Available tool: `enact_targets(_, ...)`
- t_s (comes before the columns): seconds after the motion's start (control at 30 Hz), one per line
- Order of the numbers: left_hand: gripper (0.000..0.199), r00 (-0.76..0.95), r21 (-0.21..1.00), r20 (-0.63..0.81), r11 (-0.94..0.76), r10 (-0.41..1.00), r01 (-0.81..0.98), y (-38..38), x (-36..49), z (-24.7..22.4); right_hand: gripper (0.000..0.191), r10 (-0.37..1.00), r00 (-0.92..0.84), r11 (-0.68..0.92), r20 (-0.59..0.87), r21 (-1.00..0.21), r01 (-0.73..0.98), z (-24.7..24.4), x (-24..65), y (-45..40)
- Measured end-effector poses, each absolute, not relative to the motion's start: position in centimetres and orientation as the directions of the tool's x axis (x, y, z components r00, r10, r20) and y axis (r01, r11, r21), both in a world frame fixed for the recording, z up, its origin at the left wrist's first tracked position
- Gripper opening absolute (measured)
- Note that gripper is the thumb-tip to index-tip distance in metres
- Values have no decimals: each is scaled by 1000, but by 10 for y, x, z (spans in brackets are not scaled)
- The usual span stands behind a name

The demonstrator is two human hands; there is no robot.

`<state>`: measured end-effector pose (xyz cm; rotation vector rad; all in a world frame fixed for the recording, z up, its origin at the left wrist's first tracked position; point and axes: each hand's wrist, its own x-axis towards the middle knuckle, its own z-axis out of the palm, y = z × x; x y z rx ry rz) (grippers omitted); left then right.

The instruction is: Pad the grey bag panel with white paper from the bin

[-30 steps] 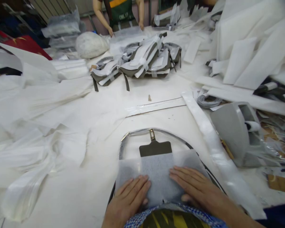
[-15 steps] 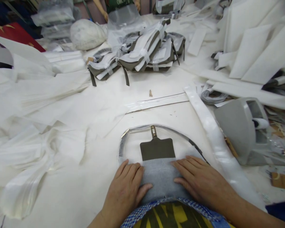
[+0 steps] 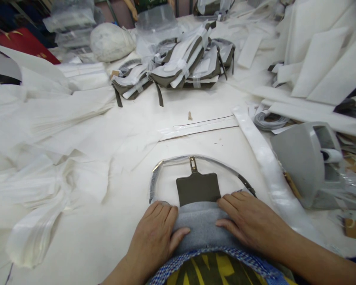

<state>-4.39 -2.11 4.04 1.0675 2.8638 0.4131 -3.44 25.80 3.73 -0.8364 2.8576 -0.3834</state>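
In the head view, a handbag lies at the table's near edge against my body. Its grey, cloth-like panel [image 3: 200, 223] faces up. Beyond the panel's far edge, a dark olive flap tab [image 3: 198, 188] with a gold metal clasp [image 3: 192, 164] lies flat. A plastic-wrapped strap [image 3: 178, 159] arches around the tab. My left hand [image 3: 158, 229] grips the panel's left side, fingers curled over the far edge and thumb on top. My right hand [image 3: 245, 217] holds the right side the same way, its fingertips close to the tab. The fingertips of both hands are partly hidden.
Several olive bags [image 3: 178, 59] with white wrapping are piled at the back. White sheets [image 3: 62, 99] spread over the left. A grey tape dispenser [image 3: 308, 162] and a white foam strip [image 3: 264, 162] are on the right. A person's arm [image 3: 132, 10] shows at the far side.
Both hands have curled further over the panel's far edge, which now looks more rounded and bent. The view has shifted slightly.
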Motion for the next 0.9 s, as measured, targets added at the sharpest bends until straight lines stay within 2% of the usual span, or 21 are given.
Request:
enact_targets(0.13, 28, -725, 259, 159, 680, 670, 685, -22, -43, 43, 21, -598, -799, 753, 65, -295, -588, 37, -32, 260)
enact_targets(0.27, 29, -713, 258, 224, 665, 664, 700, -23, -41, 43, 21, -570, -798, 747, 195, -282, -602, 39, -23, 261)
enact_targets(0.47, 27, -752, 355, 38, 694, 658, 626, -22, -44, 41, 26, -561, -828, 786, 22, -300, -540, 39, -29, 256)
enact_targets(0.57, 31, -758, 337, -20, 718, 652, 609, -20, -48, 38, 25, -544, -838, 813, -36, -271, -516, 37, -35, 254)
enact_targets(0.7, 33, -754, 301, -10, 721, 657, 624, -17, -53, 34, 24, -522, -845, 844, -114, -209, -493, 34, -41, 251)
enact_targets(0.9, 35, -767, 258, 3, 741, 641, 620, -16, -53, 27, 23, -484, -874, 862, -50, -202, -466, 27, -39, 251)
